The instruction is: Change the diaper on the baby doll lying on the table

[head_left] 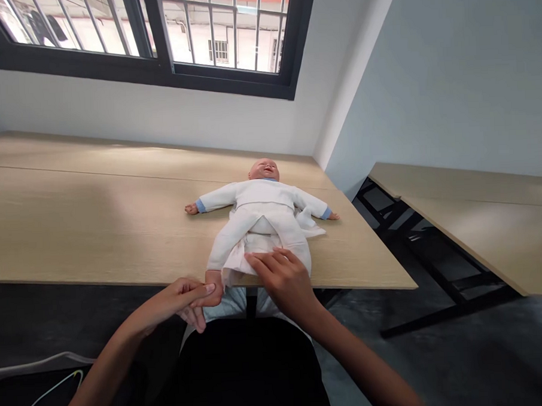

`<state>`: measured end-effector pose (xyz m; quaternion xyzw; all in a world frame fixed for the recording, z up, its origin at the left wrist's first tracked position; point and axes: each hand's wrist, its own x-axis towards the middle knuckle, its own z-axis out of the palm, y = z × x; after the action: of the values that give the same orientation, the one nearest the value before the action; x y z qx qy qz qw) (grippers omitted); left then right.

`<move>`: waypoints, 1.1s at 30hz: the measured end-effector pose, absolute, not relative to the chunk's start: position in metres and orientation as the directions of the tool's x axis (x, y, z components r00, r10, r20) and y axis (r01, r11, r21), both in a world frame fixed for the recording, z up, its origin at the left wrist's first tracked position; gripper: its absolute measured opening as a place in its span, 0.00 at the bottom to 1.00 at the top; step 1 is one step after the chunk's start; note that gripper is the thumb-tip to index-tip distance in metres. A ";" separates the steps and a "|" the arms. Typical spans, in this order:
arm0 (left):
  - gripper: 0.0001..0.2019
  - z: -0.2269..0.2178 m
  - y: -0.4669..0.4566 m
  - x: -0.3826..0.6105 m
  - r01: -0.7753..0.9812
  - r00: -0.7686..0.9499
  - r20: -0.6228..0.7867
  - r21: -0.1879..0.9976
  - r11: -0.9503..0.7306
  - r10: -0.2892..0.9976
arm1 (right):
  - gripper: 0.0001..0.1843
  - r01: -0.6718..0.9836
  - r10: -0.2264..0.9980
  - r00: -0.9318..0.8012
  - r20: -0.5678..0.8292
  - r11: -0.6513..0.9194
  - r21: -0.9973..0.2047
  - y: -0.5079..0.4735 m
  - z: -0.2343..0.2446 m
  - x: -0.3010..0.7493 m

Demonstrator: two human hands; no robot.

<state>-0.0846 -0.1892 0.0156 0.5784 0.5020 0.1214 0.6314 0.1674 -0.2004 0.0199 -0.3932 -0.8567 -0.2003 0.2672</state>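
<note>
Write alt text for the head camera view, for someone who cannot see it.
A baby doll in white clothes lies face up on a wooden table under a window. The person's left hand grips its foot at the table's near edge, while the right hand presses flat on the white trouser cloth.

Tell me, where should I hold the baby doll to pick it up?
The baby doll lies flat on its back, arms spread, feet toward you, so both sides are free. Probably hold it round the chest, under the arms, reaching from the near table edge. The left hand pinches one foot.
</note>
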 end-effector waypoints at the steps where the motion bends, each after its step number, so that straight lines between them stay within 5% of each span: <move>1: 0.29 0.015 -0.190 -0.082 0.438 0.468 -0.485 0.853 0.283 0.739 | 0.14 0.781 0.568 -0.562 0.601 0.604 0.159 -0.198 0.027 0.170; 7: 0.30 0.015 -0.191 -0.070 0.457 0.495 -0.428 0.868 0.192 0.756 | 0.15 0.741 0.615 -0.671 0.414 0.568 0.358 -0.168 0.088 0.174; 11: 0.29 0.013 -0.190 -0.067 0.450 0.515 -0.403 0.878 0.161 0.757 | 0.17 0.693 0.641 -0.717 0.272 0.618 0.371 -0.129 0.122 0.173; 14: 0.28 0.011 -0.189 -0.064 0.427 0.540 -0.379 0.893 0.143 0.751 | 0.14 0.775 0.696 -0.631 0.342 0.590 0.229 -0.086 0.125 0.177; 17: 0.27 0.011 -0.190 -0.061 0.438 0.558 -0.398 0.887 0.149 0.728 | 0.16 0.827 0.777 -0.498 0.386 0.559 -0.059 -0.039 0.108 0.190; 20: 0.27 0.013 -0.193 -0.060 0.469 0.581 -0.418 0.873 0.132 0.699 | 0.16 0.725 0.830 -0.460 0.316 0.556 -0.406 -0.005 0.082 0.205; 23: 0.27 0.023 -0.193 -0.060 0.535 0.519 -0.333 0.845 0.004 0.787 | 0.17 0.636 0.880 -0.423 0.216 0.458 -0.621 0.007 0.063 0.215; 26: 0.24 0.040 -0.186 -0.053 0.646 0.256 -0.024 0.748 -0.153 0.966 | 0.18 0.620 0.926 -0.305 0.224 0.372 -0.690 0.005 0.056 0.217; 29: 0.19 0.053 -0.163 -0.033 0.647 0.175 0.270 0.693 -0.317 0.947 | 0.20 0.622 0.925 -0.246 0.290 0.380 -0.684 0.002 0.057 0.215; 33: 0.25 0.053 -0.107 0.000 0.501 0.178 0.347 0.774 -0.388 0.921 | 0.17 0.618 0.913 -0.214 0.348 0.403 -0.675 0.002 0.056 0.214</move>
<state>0.0003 -0.1071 0.0530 0.7239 0.4909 0.4124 0.2548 0.2138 0.0020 0.0565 -0.5082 -0.7528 0.2009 0.3669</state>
